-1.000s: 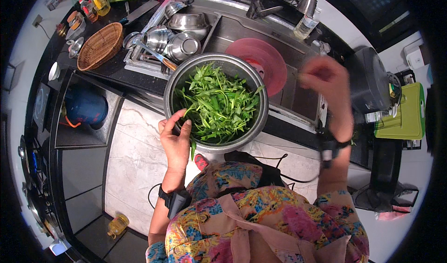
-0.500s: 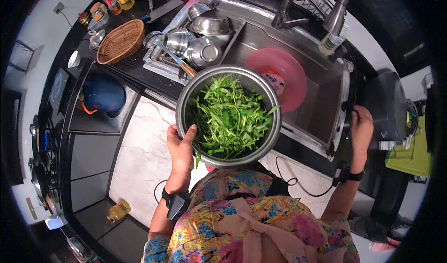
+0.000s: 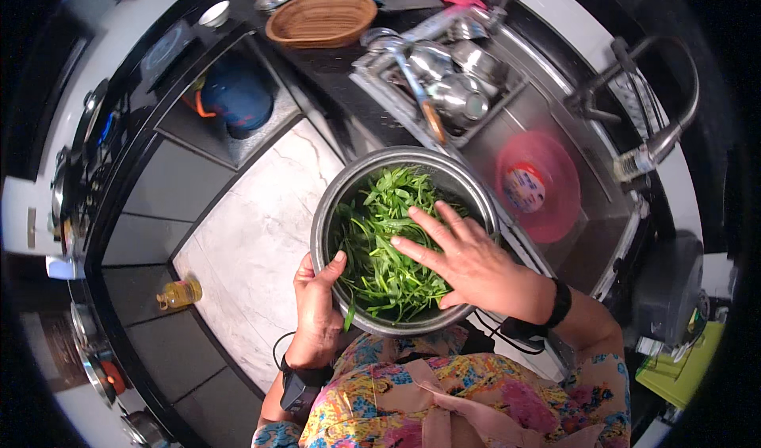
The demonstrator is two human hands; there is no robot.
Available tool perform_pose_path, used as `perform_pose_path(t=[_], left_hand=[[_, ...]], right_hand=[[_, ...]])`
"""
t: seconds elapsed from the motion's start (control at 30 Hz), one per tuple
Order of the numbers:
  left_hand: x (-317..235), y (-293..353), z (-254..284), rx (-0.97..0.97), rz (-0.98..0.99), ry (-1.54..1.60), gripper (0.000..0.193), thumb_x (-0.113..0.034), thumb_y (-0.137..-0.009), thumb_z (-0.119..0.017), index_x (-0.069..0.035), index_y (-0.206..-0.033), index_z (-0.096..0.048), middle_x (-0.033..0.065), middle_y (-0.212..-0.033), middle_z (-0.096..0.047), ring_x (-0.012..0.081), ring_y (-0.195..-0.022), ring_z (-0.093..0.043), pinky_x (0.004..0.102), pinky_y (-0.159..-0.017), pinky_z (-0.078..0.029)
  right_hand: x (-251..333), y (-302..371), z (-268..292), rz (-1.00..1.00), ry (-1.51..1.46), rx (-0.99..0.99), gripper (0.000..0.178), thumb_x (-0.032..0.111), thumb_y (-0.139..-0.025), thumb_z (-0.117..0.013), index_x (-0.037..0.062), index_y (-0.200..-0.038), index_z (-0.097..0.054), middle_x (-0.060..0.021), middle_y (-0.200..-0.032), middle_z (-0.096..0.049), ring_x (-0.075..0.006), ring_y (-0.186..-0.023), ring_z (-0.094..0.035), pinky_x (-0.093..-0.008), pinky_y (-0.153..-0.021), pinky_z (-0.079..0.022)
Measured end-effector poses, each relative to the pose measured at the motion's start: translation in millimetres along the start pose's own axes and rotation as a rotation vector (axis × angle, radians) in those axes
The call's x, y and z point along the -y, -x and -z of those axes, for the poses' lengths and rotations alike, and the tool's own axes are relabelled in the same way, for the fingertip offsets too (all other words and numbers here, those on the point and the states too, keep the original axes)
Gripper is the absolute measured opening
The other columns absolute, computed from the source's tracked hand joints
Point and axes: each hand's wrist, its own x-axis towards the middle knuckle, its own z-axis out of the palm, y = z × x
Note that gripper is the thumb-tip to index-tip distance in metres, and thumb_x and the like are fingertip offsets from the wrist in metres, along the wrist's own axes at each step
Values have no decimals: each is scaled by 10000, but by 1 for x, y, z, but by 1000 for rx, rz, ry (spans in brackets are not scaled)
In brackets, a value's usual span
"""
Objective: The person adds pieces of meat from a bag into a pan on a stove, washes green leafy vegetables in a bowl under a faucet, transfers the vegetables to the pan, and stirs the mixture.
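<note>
A round metal pot (image 3: 320, 234) full of cut leafy greens (image 3: 384, 238) is held in front of my body. My left hand (image 3: 319, 309) grips its left rim, thumb over the edge and fingers outside. Over the right side of the greens lies my right hand (image 3: 472, 267), fingers spread, fingertips on the leaves. It covers part of the greens and of the pot's right rim. One leafy stem hangs over the rim near my left hand.
Beyond the pot is a sink (image 3: 606, 238) with a pink basin (image 3: 563, 202) and a tall faucet (image 3: 666, 135). Steel bowls (image 3: 468, 103) and a wooden-handled utensil (image 3: 430, 119) sit beside it. A wicker basket (image 3: 321, 20) is on the counter, a yellow bottle (image 3: 182, 293) low at left.
My right hand has come from the counter right of the sink onto the greens. The view has turned left, and the pot has moved away from the sink with my left hand still on it.
</note>
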Motion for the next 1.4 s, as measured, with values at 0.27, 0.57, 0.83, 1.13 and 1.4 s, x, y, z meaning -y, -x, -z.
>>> perform_pose_path(t=[0.27, 0.57, 0.83, 1.13, 1.4], left_hand=[[-85, -2, 141, -104, -110, 156, 181, 53, -757, -602, -31, -916, -587, 60, -860, -645, 135, -727, -603, 271, -682, -507], [-180, -5, 300, -393, -358, 345, 110, 7, -782, -613, -44, -875, -582, 49, -809, -633, 138, -690, -605, 278, -629, -517], [-271, -31, 367, -576, -559, 442, 231, -82, -819, -620, -46, -1040, -565, 47, -948, -627, 144, -815, -606, 282, -741, -494], [-380, -79, 410, -726, -830, 396, 340, -145, -827, -630, -17, -1119, -511, 96, -1043, -605, 198, -918, -608, 339, -816, -500], [-455, -123, 444, -791, -937, 459, 304, -126, -851, -588, -20, -1129, -524, 93, -1042, -606, 192, -901, -603, 325, -792, -509]], right_hand=[[116, -168, -37, 288, 326, 27, 574, 62, -580, -696, 155, -1119, -525, -139, -1273, -385, -314, -915, -544, -380, -640, -522], [254, -355, -13, 686, -36, -227, 354, 92, -585, -710, 114, -919, -593, -80, -878, -560, -293, -735, -610, -384, -610, -506], [345, -503, 13, 942, -252, -356, 317, 164, -632, -690, 107, -930, -597, -74, -890, -584, -289, -785, -607, -382, -664, -502], [417, -667, 63, 1156, -516, -293, 268, 112, -630, -672, 95, -892, -619, -104, -832, -583, -315, -781, -602, -405, -664, -495], [479, -769, 87, 1337, -496, -308, 318, 85, -595, -673, 71, -906, -609, -103, -831, -577, -311, -768, -598, -384, -647, -494]])
